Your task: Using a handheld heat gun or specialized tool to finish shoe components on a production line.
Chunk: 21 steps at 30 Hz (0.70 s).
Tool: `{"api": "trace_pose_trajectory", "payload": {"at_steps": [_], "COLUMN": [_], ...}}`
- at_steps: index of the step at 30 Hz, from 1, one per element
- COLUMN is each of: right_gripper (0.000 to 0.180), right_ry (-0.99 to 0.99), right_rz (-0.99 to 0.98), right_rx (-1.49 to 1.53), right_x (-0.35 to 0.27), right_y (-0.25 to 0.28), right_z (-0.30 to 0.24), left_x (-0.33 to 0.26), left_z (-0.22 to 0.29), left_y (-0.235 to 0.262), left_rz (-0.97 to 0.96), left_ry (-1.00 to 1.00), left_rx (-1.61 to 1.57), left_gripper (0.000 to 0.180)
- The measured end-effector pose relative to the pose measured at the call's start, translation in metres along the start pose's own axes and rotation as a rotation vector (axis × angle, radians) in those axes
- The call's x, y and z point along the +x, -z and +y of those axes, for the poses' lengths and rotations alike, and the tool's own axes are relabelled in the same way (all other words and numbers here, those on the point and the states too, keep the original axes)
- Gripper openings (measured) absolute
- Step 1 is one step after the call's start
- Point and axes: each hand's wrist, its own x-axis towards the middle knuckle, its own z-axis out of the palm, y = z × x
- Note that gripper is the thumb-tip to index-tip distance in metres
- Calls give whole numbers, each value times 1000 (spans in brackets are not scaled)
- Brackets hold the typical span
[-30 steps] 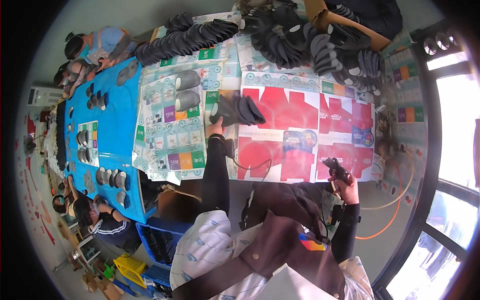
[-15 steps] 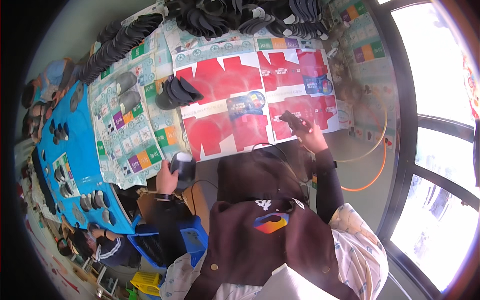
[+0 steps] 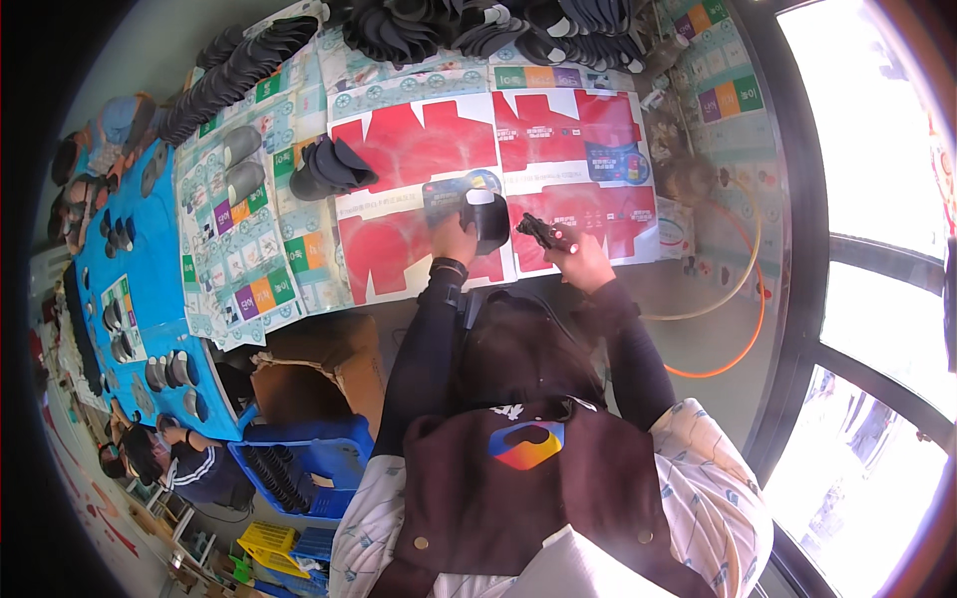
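My left hand (image 3: 454,241) grips a curved black piece with a white patch (image 3: 489,227), held above the red printed sheets. Just to the right, my right hand (image 3: 588,263) is closed around a dark spray gun (image 3: 541,232), its front end pointing at the piece with a small gap between them. Fingers of both hands are partly hidden. Beneath them lie red and white printed sheets (image 3: 414,130). A small fanned stack of similar black pieces (image 3: 329,167) rests on the left part of the sheets.
Long stacks of black pieces (image 3: 399,35) line the table's far edge. Grey pieces (image 3: 244,161) lie at left. Beyond is a blue table (image 3: 150,289) with people beside it. A blue crate (image 3: 344,458) and cardboard box (image 3: 344,359) stand lower left; an orange hose (image 3: 733,357) hangs right.
My left hand has moved up and right, carrying the black piece from the table's near edge to over the red sheets. My right hand with the spray gun has shifted slightly left.
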Motion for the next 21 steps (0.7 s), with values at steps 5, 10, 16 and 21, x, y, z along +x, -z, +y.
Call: {"api": "trace_pose_trajectory", "payload": {"at_steps": [5,10,16,21], "right_gripper": [31,30,27,26], "right_ry": [-26,97,110,101], "right_rz": [51,-13,59,17], "right_rx": [-17,-91,-131,-142], "right_x": [11,32,54,53], "right_y": [1,-7,-14,-13], "right_z": [5,1,0,5], "left_x": [-6,-2,3,5], "left_z": [53,20,14,22], "left_y": [15,-2,6,-2], "left_rz": [-185,-211,-224,-219], "left_ry": [55,63,24,33], "left_rx": [53,-186,-86,-194], "left_gripper": [32,33,33,35]}}
